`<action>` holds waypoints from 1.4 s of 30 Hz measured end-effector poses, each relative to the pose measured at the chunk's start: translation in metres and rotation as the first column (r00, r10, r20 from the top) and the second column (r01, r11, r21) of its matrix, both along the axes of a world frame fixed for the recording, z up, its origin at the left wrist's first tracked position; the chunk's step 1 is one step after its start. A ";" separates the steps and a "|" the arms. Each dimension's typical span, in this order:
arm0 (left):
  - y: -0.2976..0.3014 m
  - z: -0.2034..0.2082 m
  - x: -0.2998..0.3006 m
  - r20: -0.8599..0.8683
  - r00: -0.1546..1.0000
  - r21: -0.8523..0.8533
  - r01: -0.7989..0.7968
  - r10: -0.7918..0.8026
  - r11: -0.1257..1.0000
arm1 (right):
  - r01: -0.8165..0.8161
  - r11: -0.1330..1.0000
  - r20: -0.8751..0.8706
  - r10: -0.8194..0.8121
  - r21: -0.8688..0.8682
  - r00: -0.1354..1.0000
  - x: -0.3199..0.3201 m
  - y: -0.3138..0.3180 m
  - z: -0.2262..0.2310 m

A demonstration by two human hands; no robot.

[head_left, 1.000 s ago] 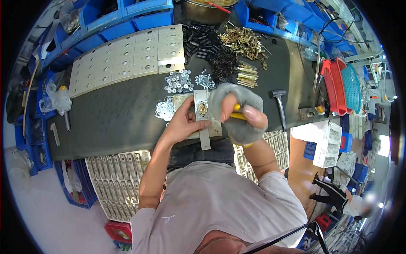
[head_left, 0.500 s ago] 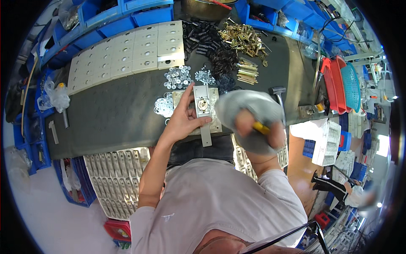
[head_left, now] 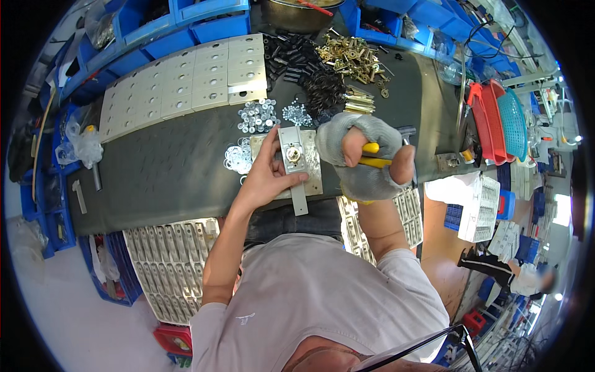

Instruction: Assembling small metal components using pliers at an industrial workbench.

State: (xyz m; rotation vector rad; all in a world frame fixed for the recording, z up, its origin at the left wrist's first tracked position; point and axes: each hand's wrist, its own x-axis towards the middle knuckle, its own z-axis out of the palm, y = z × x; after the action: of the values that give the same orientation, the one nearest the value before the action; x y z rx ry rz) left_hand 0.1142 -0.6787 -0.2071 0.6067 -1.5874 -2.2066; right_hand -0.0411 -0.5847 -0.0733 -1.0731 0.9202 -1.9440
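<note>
Left hand (head_left: 266, 177) pinches plate (head_left: 287, 137) between thumb and fingers, above pale block (head_left: 314, 168) on worktop (head_left: 167, 167); whether plate touches block, cannot tell. Strip (head_left: 299, 199) juts from plate's near end. Right hand (head_left: 362, 177), gloved, right of plate and apart from it, fingers curled round tool (head_left: 375, 162) with 2 yellow handles. Rings (head_left: 236, 158) left of block; hammer (head_left: 406, 131) partly hidden by right hand.

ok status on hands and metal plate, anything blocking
Left hand gripping metal plate, round brass-coloured fitting on it. Right hand, gloved, closed on yellow handles. Right hand blocks part of hammer.
</note>
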 end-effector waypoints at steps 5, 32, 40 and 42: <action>0.003 0.012 -0.011 0.125 0.991 0.050 -0.061 0.054 0.997 | -0.075 0.997 -0.077 0.076 0.023 0.994 -0.005 -0.011 0.003; -0.297 -0.023 0.388 -0.133 0.148 -0.990 -0.070 0.980 -0.124 | 0.902 0.213 -0.923 0.180 0.375 0.341 -0.161 0.137 -0.102; -0.336 -0.021 0.372 0.395 0.088 -0.914 0.140 0.915 0.381 | 0.960 0.150 -0.950 0.244 0.237 0.196 -0.181 0.172 -0.138; -0.292 0.012 0.342 0.353 0.202 -0.925 -0.069 0.914 0.373 | 0.968 0.185 -0.964 0.236 0.170 0.124 -0.178 0.165 -0.140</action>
State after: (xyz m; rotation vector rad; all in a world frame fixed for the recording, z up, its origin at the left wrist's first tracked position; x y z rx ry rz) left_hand 0.4567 -0.9706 -0.1951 1.8695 -1.9451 -0.2821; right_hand -0.2189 -0.4200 -0.2135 -1.0596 3.0509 -0.3135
